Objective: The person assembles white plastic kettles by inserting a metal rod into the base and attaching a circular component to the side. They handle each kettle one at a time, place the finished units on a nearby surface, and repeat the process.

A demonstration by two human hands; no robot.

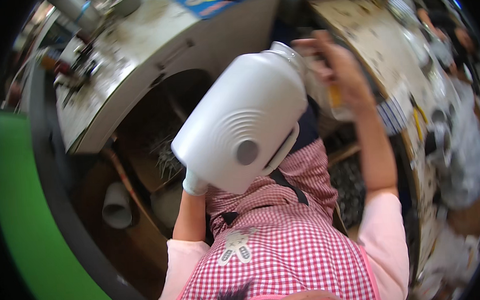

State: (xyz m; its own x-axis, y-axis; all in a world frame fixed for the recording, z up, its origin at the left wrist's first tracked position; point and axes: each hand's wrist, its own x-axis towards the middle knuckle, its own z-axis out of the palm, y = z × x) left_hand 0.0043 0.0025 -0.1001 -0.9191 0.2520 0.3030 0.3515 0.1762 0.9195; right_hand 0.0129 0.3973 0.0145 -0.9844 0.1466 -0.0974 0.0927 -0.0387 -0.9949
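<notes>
A large white plastic jug-shaped body [222, 113] hangs tilted in front of me. Curved ripples and a round grey spot mark its face, a handle [283, 150] runs along its lower right side, and a round neck ring [286, 51] tops it. My left hand [194, 185], in a pale glove, supports it from its lower left end; the body hides my fingers. Beside the neck, my right hand [333, 63] is raised and bare, smeared by motion. Its fingers seem stretched toward the neck, and I cannot tell whether they touch it. Something yellowish [335, 97] shows below that hand.
A worn white-topped table [136, 41] curves across the upper left, with a blue sheet [210, 0] on it. At right a littered bench [364, 35] holds yellow-handled pliers [418, 116] and clear plastic bags [460, 155]. A pale cylinder [116, 205] lies low at left, near a green surface [29, 215].
</notes>
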